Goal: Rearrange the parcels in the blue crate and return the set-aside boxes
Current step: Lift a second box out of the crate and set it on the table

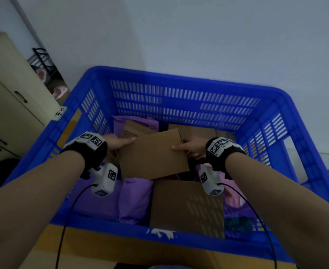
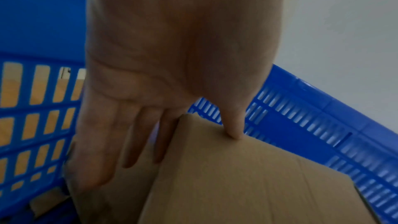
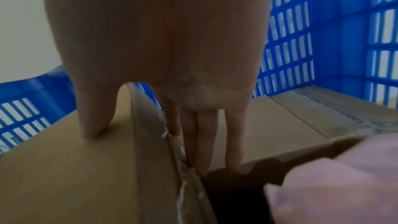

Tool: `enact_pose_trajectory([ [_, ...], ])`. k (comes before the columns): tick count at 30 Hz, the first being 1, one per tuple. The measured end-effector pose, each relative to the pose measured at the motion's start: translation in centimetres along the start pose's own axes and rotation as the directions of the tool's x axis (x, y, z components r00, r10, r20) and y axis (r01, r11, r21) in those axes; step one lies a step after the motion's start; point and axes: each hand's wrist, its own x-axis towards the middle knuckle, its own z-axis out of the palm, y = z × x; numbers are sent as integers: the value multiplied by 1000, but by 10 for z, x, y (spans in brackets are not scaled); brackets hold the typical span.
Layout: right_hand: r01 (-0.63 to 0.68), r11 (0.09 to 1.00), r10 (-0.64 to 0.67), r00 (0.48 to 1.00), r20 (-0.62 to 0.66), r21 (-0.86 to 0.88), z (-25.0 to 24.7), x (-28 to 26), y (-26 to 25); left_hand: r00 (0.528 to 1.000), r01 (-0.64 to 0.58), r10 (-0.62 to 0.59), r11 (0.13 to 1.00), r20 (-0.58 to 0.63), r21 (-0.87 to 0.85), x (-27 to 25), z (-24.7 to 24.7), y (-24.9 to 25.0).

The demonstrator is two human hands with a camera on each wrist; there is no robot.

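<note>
A brown cardboard box (image 1: 154, 154) hangs tilted over the parcels inside the blue crate (image 1: 179, 76), held from both sides. My left hand (image 1: 121, 142) grips its left edge. In the left wrist view the left hand (image 2: 189, 149) has its thumb on the top face of the box (image 2: 247, 185) and its fingers down the side. My right hand (image 1: 187, 147) grips the right edge. The right wrist view shows the right hand (image 3: 148, 151) with thumb on top of the box (image 3: 64, 176) and fingers along its side.
Purple mailer bags (image 1: 134, 199), a pink bag (image 1: 231, 197), a large flat carton (image 1: 187, 206) and more cartons at the back (image 1: 198, 131) fill the crate floor. A beige cabinet (image 1: 10, 98) stands at the left. Cardboard (image 1: 121, 247) lies below the crate's near wall.
</note>
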Motion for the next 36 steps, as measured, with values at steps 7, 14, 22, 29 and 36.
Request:
enact_pose_trajectory([
  [7,37,980,-7,989,-149,198,2,-9,4,994,-98,107,970,29,-224,-13,-4,12],
  [14,227,887,-61,921,-385,403,-10,-45,-7,914,-403,382,892,-134,-204,-26,-27,35],
  [22,452,747,-52,770,-636,487,-31,-94,-10,747,-664,636,697,-194,-272,-51,-34,64],
  [29,604,640,-42,645,-763,475,-55,-148,-1,628,-761,757,551,-179,-341,-86,-22,112],
  [36,675,594,-36,566,-824,437,-85,-193,15,627,-698,777,528,-57,-485,-127,-7,162],
])
